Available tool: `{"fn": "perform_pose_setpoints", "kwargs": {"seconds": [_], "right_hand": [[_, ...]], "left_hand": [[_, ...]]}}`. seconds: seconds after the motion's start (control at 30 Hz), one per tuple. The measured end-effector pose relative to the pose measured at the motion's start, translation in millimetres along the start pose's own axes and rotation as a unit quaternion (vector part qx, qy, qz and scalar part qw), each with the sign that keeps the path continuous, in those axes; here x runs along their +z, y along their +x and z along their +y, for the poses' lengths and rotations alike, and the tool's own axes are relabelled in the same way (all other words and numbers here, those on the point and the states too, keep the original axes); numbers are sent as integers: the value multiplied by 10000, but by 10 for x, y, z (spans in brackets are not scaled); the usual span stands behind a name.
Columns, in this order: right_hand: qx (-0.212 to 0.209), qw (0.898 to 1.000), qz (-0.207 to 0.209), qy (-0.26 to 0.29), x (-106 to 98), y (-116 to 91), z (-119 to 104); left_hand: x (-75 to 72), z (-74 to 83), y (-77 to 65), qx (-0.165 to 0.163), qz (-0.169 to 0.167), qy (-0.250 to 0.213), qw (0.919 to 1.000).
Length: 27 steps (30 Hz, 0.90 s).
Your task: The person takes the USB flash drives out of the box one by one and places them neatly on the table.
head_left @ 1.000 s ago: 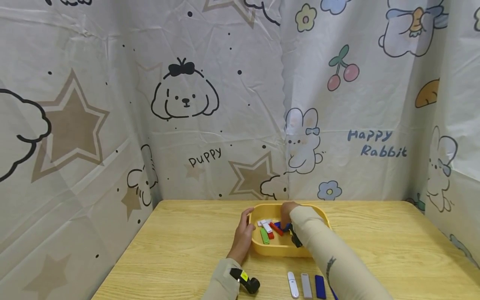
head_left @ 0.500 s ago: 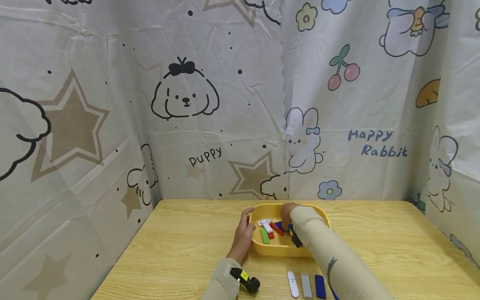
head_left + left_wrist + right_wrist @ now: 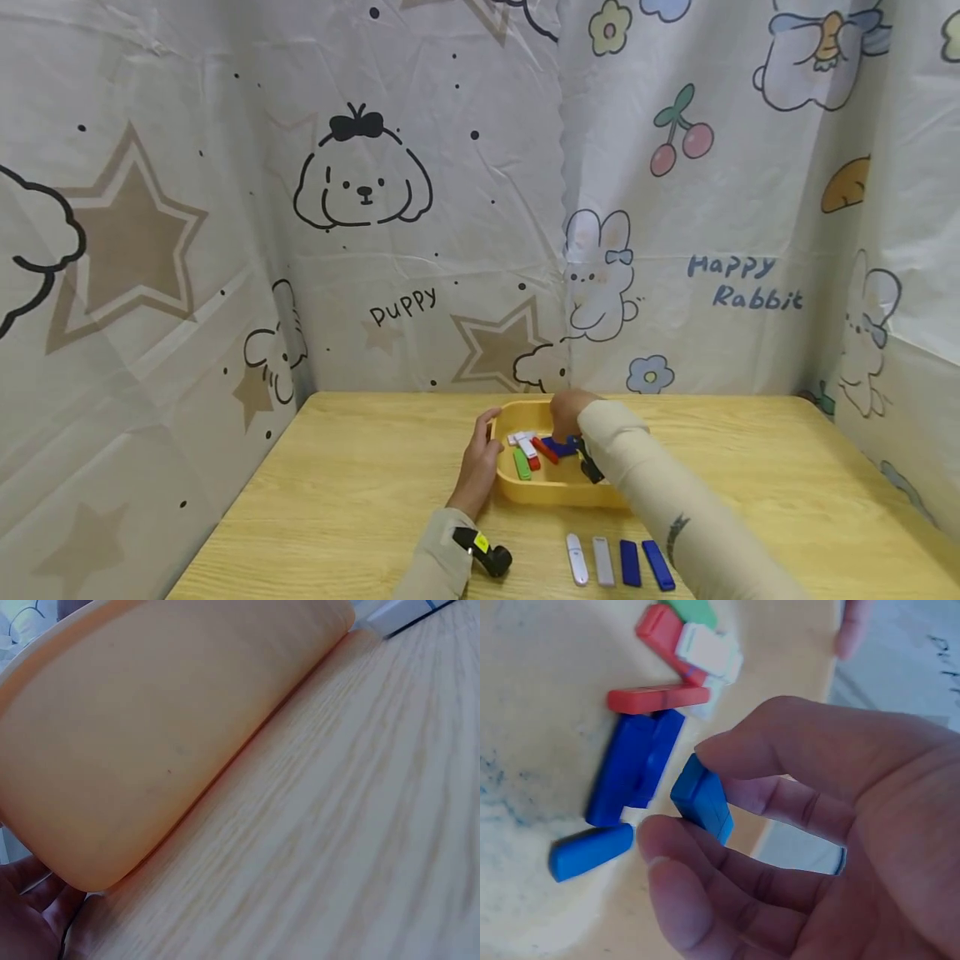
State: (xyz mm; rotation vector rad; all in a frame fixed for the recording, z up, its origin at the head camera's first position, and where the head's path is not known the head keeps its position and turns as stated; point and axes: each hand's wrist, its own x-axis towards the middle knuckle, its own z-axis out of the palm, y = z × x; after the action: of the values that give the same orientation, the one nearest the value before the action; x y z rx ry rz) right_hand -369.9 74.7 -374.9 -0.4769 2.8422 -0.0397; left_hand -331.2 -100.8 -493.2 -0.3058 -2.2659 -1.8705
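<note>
In the right wrist view, my right hand [image 3: 780, 825] pinches a blue USB stick [image 3: 703, 799] between thumb and fingers. That hand [image 3: 572, 408] is inside a yellow plastic bin [image 3: 551, 497] in the head view. Two dark blue sticks [image 3: 619, 769] lie near it, with another blue stick [image 3: 592, 851] beside them. Red sticks [image 3: 658, 698], a green stick [image 3: 521, 464] and white sticks [image 3: 527, 447] lie on the bin's floor. My left hand [image 3: 477, 467] holds the bin's left side, thumb at the rim. Its fingers [image 3: 49, 892] lie around the corner in the left wrist view.
On the wooden table [image 3: 360, 500], in front of the bin, stand in a row a white stick [image 3: 577, 559], a grey stick [image 3: 603, 562], a dark blue stick [image 3: 630, 563] and a blue stick [image 3: 658, 566]. A patterned curtain [image 3: 420, 250] encloses the table's back and sides.
The head view has shifted slightly. My right hand has risen a little in the bin, and its sleeve now uncovers the rightmost blue stick in the row. The left hand keeps its place.
</note>
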Motion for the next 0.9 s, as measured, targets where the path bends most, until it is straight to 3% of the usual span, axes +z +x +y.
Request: {"fn": "perform_pose_setpoints", "kwargs": {"seconds": [0.13, 0.2, 0.37, 0.73, 0.9], "right_hand": [[46, 9940, 112, 1087, -66, -142, -14], [-12, 9912, 181, 1310, -110, -259, -50], [-374, 9911, 512, 1172, -167, -550, -158], [-1009, 9840, 1037, 1038, 11, -1011, -292], [-1300, 9795, 963, 1200, 137, -1203, -344]], "left_hand": [[-7, 11, 4, 29, 56, -7, 10000], [-33, 139, -43, -23, -15, 14, 10000], [-98, 447, -166, -130, -275, 24, 9995], [-99, 404, -147, -132, -222, -39, 9997], [-90, 433, -156, -103, -212, 9, 9997]]}}
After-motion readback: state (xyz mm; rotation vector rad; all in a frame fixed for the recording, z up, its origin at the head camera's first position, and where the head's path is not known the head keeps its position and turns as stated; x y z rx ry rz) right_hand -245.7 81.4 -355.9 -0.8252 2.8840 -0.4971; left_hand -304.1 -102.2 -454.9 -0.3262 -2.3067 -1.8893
